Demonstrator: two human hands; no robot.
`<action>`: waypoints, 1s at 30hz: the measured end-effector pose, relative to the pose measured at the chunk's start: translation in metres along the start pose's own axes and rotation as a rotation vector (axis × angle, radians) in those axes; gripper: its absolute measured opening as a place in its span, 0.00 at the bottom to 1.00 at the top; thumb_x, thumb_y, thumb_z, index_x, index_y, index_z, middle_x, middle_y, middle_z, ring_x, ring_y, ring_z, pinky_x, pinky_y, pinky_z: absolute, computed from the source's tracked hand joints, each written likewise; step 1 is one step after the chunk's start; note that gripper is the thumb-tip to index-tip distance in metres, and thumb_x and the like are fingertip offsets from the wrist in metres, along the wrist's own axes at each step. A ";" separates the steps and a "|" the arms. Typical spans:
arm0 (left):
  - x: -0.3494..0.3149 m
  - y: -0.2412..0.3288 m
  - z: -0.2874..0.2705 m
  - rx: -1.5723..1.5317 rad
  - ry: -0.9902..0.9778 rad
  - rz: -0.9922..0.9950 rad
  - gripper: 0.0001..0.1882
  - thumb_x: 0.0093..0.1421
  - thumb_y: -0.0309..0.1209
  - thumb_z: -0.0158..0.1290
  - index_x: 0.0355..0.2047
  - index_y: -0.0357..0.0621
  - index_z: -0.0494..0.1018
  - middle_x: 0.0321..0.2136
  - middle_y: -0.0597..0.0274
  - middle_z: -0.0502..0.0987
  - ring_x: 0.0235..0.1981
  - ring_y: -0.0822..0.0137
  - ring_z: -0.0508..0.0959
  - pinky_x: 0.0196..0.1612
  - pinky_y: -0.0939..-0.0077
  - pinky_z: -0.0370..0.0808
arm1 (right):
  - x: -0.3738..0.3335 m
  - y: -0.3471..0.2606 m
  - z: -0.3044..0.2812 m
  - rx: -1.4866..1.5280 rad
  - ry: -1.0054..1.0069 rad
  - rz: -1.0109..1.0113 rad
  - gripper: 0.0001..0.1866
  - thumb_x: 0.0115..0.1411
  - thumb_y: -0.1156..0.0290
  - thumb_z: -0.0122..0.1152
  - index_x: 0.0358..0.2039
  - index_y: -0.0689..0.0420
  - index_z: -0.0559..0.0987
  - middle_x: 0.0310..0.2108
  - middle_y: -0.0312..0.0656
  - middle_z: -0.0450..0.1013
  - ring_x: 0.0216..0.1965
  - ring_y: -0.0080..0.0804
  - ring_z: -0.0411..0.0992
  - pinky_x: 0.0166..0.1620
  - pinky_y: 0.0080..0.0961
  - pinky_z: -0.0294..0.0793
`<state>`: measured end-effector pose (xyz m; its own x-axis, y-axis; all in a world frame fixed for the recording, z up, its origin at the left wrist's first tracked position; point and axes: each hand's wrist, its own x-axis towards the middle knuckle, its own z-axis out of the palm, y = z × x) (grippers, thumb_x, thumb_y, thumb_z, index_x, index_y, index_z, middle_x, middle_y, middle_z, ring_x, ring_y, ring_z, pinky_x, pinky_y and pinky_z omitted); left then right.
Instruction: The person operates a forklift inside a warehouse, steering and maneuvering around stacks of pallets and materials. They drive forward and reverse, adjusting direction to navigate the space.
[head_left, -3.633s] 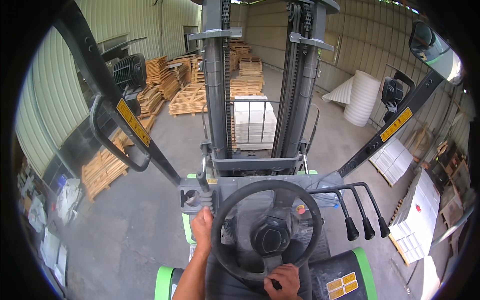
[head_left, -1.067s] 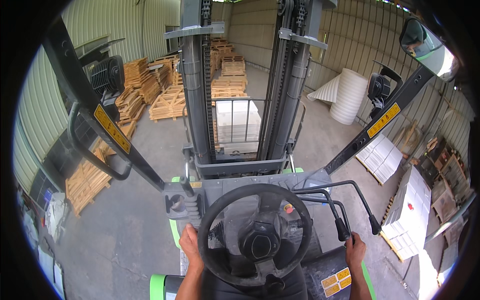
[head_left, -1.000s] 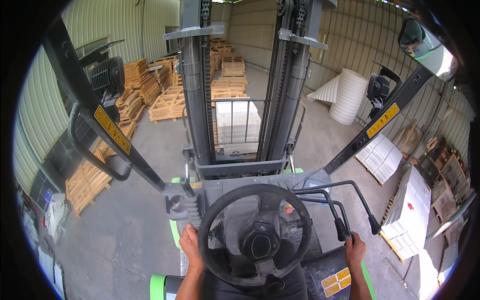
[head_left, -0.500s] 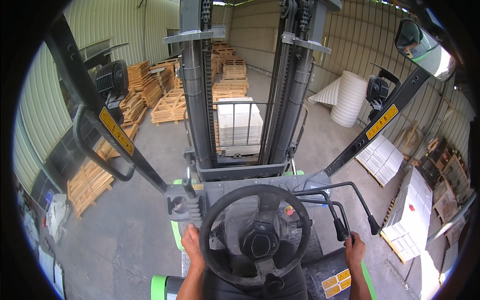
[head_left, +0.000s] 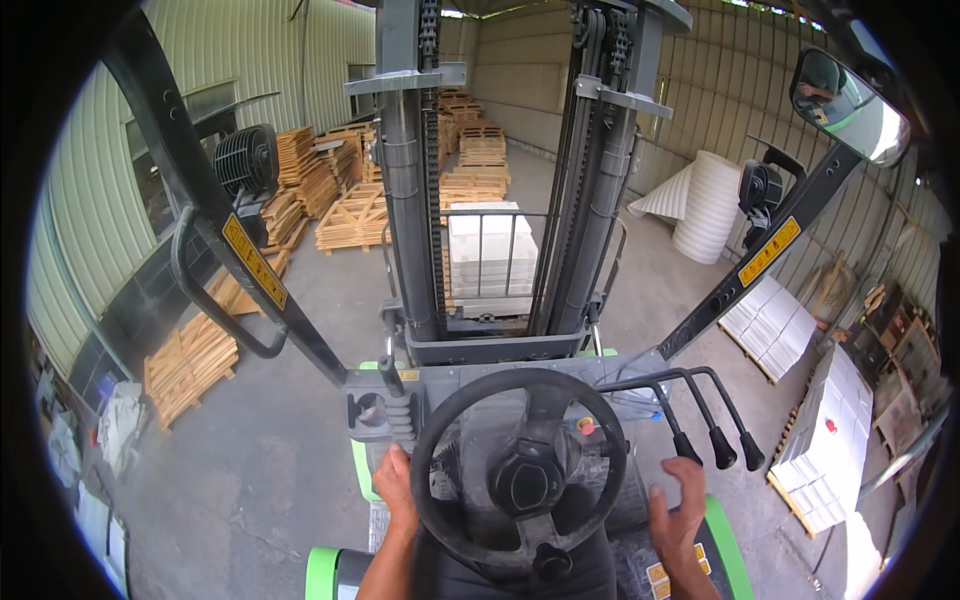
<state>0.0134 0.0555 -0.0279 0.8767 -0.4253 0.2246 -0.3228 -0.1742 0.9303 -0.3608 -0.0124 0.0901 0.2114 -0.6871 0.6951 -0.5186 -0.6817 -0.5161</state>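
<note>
The right hand (head_left: pixel 680 505), right of centre in the frame, had its fingers loosely curled with a wide gap to the thumb, holding nothing visible; whether the fingertips touched the nearest of 3 bent levers (head_left: pixel 703 402) could not be told. Those rods looked stiff and light to move, best taken by their dark knobs (head_left: pixel 752 452). The left hand (head_left: pixel 398 487) sat just beside the steering wheel (head_left: pixel 527 478), low in the frame's middle; its fingers were mostly hidden, so its hold was unclear. The wheel's rim seemed firm, perhaps slippery with dust, with a round knob (head_left: pixel 552 562) offering a grip at its bottom edge. Grey floor (head_left: pixel 280 460) surrounded the vehicle; pallets (head_left: pixel 350 215) lay upper left, a white roll (head_left: pixel 705 215) stood upper right.
</note>
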 end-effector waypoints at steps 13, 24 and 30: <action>-0.002 0.001 -0.009 -0.089 -0.019 0.013 0.24 0.72 0.39 0.45 0.25 0.29 0.73 0.15 0.48 0.71 0.18 0.59 0.68 0.27 0.58 0.67 | -0.065 -0.102 0.074 0.315 -0.172 -0.212 0.07 0.53 0.78 0.68 0.32 0.59 0.79 0.31 0.43 0.77 0.38 0.44 0.75 0.50 0.45 0.73; -0.029 -0.010 0.002 -0.104 -0.004 0.018 0.27 0.74 0.43 0.39 0.25 0.32 0.69 0.16 0.49 0.67 0.20 0.61 0.64 0.26 0.57 0.63 | -0.069 -0.075 0.077 0.369 -0.112 -0.087 0.08 0.50 0.75 0.72 0.27 0.57 0.79 0.29 0.38 0.78 0.37 0.37 0.78 0.47 0.38 0.73; -0.038 0.002 0.032 -0.143 0.066 0.117 0.28 0.74 0.45 0.38 0.27 0.31 0.69 0.19 0.52 0.70 0.23 0.63 0.67 0.29 0.63 0.67 | -0.061 -0.049 0.067 0.380 -0.096 -0.024 0.07 0.54 0.74 0.71 0.28 0.58 0.79 0.31 0.39 0.78 0.38 0.38 0.77 0.49 0.38 0.73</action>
<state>-0.0320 0.0426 -0.0442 0.8592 -0.3752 0.3478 -0.3740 0.0032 0.9274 -0.2926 0.0459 0.0389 0.3053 -0.6776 0.6690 -0.1724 -0.7303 -0.6610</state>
